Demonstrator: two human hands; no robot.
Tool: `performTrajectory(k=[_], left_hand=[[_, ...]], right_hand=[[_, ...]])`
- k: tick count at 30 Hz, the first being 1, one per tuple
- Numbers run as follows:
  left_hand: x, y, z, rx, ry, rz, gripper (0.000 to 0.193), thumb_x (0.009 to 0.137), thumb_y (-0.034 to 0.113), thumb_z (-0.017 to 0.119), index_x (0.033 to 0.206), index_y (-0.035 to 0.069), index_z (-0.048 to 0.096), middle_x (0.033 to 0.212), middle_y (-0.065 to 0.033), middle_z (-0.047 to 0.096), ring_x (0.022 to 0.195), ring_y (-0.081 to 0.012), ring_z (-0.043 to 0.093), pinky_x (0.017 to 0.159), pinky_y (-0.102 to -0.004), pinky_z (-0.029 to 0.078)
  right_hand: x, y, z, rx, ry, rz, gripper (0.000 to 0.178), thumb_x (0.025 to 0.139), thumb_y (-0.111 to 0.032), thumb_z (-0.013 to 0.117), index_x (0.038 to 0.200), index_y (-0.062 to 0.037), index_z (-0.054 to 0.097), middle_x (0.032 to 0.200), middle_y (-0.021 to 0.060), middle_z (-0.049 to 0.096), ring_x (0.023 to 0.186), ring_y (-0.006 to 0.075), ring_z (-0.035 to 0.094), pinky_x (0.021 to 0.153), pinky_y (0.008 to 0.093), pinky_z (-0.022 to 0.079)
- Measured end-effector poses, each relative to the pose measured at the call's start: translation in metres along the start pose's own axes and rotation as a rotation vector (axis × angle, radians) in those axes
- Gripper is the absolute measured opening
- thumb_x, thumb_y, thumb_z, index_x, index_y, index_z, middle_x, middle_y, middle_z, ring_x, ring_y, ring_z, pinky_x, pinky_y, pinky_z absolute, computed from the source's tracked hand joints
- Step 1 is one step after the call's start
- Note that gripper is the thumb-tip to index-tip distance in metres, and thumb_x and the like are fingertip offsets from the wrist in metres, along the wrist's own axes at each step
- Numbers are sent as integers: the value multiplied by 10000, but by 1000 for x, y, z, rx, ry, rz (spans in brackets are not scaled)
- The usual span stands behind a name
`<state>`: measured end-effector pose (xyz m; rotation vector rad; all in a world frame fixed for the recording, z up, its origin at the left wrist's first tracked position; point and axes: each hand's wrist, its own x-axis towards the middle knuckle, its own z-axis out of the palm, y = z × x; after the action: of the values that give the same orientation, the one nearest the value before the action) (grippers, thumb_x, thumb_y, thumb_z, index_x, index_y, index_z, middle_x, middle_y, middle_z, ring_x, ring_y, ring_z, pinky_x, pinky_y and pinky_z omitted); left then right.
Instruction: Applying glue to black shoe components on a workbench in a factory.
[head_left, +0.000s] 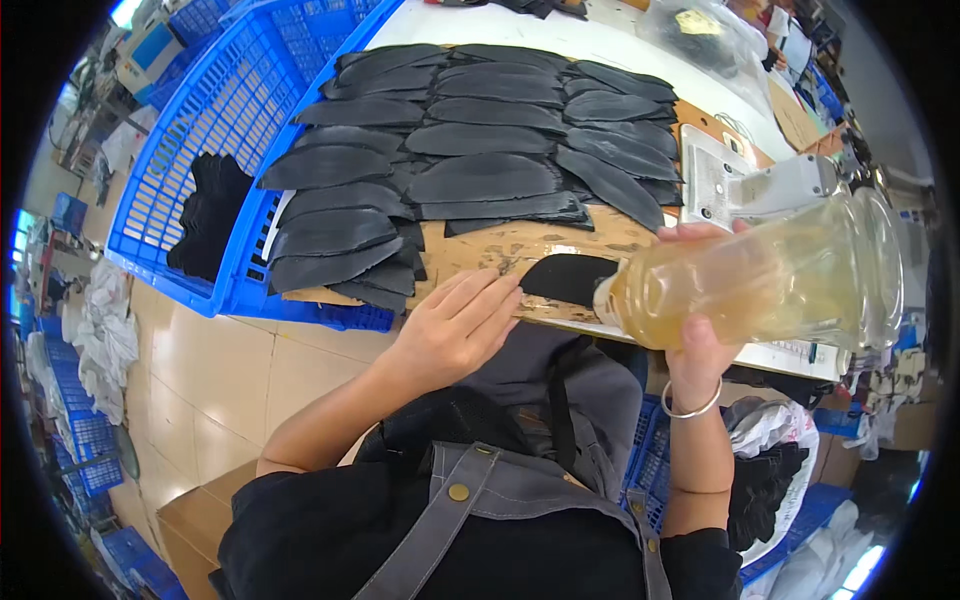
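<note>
My right hand [700, 345] is wrapped round a large clear bottle [740, 280] of yellowish liquid, tilted on its side. Its narrow pale mouth points left and meets the right end of a black curved piece [570, 279]. That piece lies near the front edge of a stained tan board [520, 245]. My left hand [460, 325] has its fingers pressed together on the left end of the piece, with the thumb hidden. Beyond them, several stacks of black curved pieces [485, 178] cover the board in overlapping rows.
A blue plastic basket [165, 225] stands at the left, with black pieces [212, 215] inside. Right of the stacks is a pale sewing machine [760, 185] on the white table [400, 25]. A clear plastic bag [700, 35] lies at the back. A white bag with black pieces [770, 480] sits low right.
</note>
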<state>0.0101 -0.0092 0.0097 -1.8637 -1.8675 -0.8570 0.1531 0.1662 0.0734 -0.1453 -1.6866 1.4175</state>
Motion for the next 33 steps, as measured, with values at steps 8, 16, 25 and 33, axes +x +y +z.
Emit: performTrajectory(k=[8, 16, 25, 33], left_hand=[[-9, -7, 15, -73, 155, -35, 259, 665, 68, 669, 904, -25, 629, 1024, -114, 590, 956, -255, 579, 814, -344, 492], [-12, -8, 23, -80, 231, -43, 211, 679, 91, 627, 853, -28, 628, 976, -114, 580, 952, -246, 570, 812, -334, 485], [-12, -8, 24, -58, 218, -25, 203, 668, 91, 623, 840, -16, 637, 968, -104, 584, 952, -239, 566, 824, -331, 477], [-13, -7, 20, -73, 159, -48, 229, 659, 94, 627, 860, -17, 623, 979, -97, 592, 962, -238, 572, 837, -331, 477]], right_hand=[[6, 26, 44, -105, -231, 25, 893, 715, -326, 715, 1345, 1, 174, 1138, 194, 475, 1041, 273, 489, 896, 387, 405], [9, 38, 43, -303, -347, -13, 896, 700, -409, 711, 1341, -27, 216, 1104, 196, 483, 1012, 301, 531, 890, 431, 430], [12, 32, 44, -301, -388, 56, 909, 700, -389, 719, 1355, -36, 198, 1121, 197, 465, 1032, 299, 514, 922, 436, 418], [13, 35, 28, -431, -320, -14, 845, 754, -381, 666, 1354, -8, 202, 1097, 207, 483, 1017, 303, 523, 898, 421, 421]])
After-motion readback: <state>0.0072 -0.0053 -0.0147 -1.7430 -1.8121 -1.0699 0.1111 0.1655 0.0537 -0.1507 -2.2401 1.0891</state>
